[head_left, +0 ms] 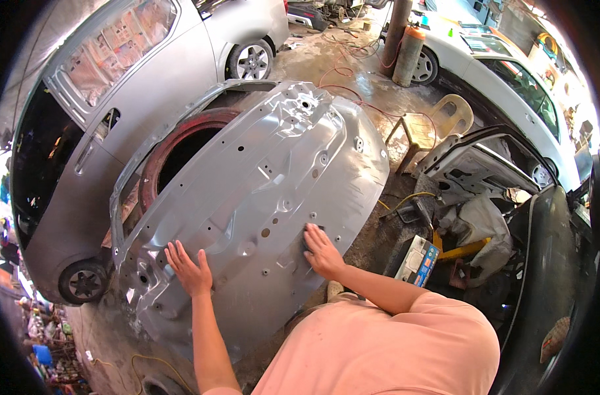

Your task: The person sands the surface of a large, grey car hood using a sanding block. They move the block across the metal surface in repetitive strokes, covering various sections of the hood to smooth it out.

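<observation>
A large grey car door panel (244, 191) lies before me, its metal face dotted with holes and pressed ridges. My left hand (190, 268) rests on its near left part, fingers stretched out and spread, holding nothing. Farther right, my right hand (323, 253) presses down on the panel with its fingers close together. A small dark pad (306, 238) shows at the edge of those fingers; most of it is covered by the hand. Through the door's window opening a red ring like a tyre (156, 164) is visible underneath.
A silver vehicle (148, 85) stands along the left. At right are a plastic chair (438, 122), a detached car door (491, 155), a car battery (416, 260) and a dark car panel (550, 263). A gas cylinder (409, 56), red hoses (342, 69) and a white car (504, 79) lie beyond.
</observation>
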Demonstrator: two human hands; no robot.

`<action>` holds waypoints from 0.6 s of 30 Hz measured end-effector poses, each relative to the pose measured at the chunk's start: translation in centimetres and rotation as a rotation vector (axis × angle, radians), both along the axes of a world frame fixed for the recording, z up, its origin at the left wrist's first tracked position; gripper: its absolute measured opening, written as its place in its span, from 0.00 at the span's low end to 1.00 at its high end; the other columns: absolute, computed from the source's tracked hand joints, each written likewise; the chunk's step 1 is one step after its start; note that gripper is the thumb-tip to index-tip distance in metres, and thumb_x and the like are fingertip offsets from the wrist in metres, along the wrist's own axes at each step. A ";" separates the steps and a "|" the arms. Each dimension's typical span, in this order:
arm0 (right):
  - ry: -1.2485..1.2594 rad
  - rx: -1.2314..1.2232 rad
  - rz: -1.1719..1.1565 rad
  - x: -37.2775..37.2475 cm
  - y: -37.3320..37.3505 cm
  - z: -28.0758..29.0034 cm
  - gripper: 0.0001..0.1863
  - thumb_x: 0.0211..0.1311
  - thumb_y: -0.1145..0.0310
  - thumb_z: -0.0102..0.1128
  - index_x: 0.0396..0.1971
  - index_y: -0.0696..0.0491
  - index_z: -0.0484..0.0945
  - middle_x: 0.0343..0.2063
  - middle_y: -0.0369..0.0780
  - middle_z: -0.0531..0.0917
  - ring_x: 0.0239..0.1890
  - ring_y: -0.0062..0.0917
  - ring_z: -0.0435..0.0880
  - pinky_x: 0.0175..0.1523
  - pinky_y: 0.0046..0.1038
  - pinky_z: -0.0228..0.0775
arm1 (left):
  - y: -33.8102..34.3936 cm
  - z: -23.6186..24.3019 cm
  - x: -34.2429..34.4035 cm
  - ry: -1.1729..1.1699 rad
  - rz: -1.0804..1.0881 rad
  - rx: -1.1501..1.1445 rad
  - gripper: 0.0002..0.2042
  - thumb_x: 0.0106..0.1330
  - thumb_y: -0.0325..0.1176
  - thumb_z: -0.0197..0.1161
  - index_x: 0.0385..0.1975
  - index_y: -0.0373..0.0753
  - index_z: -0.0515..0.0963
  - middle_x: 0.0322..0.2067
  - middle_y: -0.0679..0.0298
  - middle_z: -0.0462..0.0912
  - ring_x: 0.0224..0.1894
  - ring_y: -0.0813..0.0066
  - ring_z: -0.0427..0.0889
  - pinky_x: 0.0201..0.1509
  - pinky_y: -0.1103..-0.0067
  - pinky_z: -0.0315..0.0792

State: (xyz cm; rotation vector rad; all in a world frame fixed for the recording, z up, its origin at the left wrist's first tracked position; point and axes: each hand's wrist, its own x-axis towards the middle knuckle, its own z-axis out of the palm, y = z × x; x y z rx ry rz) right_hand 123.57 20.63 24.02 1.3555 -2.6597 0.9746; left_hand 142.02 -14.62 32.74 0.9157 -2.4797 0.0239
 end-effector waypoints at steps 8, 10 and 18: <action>-0.042 -0.049 0.205 -1.4 -1.5 1.4 0.29 0.75 0.65 0.54 0.71 0.64 0.66 0.78 0.55 0.57 0.82 0.45 0.50 0.84 0.43 0.45 | -0.6 -0.4 0.5 0.004 -0.005 -0.033 0.35 0.78 0.49 0.56 0.77 0.37 0.58 0.78 0.48 0.54 0.81 0.47 0.48 0.83 0.56 0.50; -0.155 -0.081 0.174 -1.1 1.2 0.9 0.26 0.76 0.63 0.52 0.68 0.63 0.70 0.71 0.55 0.68 0.76 0.42 0.63 0.79 0.40 0.56 | -0.2 -0.4 0.6 -0.004 -0.009 -0.014 0.34 0.79 0.49 0.55 0.78 0.37 0.58 0.78 0.48 0.55 0.81 0.47 0.48 0.83 0.56 0.50; -1.349 -0.706 -0.300 -5.1 3.1 3.1 0.17 0.74 0.55 0.55 0.47 0.55 0.79 0.37 0.36 0.82 0.38 0.25 0.80 0.42 0.34 0.72 | -0.4 -0.8 0.3 -0.024 -0.004 -0.112 0.34 0.77 0.48 0.58 0.77 0.38 0.59 0.78 0.49 0.56 0.81 0.48 0.52 0.83 0.58 0.53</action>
